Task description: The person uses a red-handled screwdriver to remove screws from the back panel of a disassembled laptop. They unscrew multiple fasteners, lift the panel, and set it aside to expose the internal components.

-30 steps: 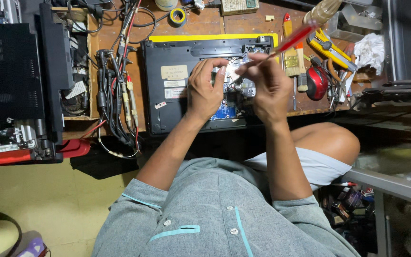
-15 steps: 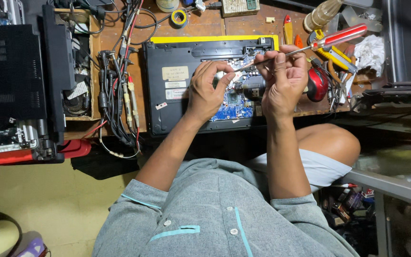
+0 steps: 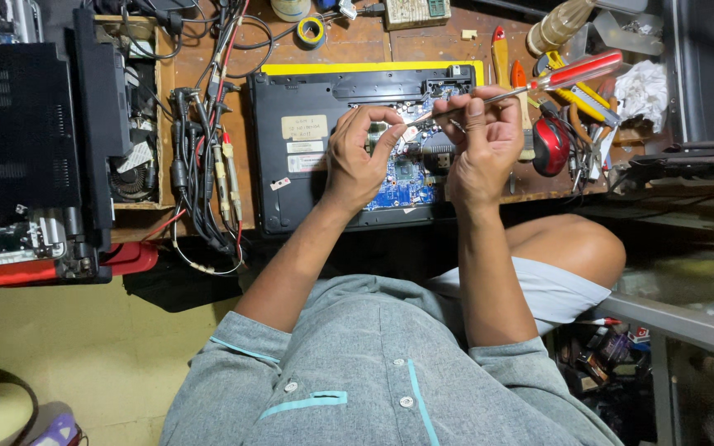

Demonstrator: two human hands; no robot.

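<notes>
Both hands over an opened black laptop point(image 3: 307, 177) on a wooden workbench point(image 3: 373, 41).

Laptop lies base-up at 12 o'clock from the person, blue circuit board point(image 3: 402, 186) exposed near its middle. Left hand point(image 3: 357, 157) — wrist bent, fingers curled loosely, tips resting on the board area, nothing clearly gripped. Right hand point(image 3: 477, 144) at 3 o'clock of the left, raised, fingers pinched shut round the metal shaft of a red-handled screwdriver point(image 3: 539, 83); handle points to 2 o'clock, tip toward the board. Red mouse point(image 3: 549, 146) just beside the right hand.
</notes>
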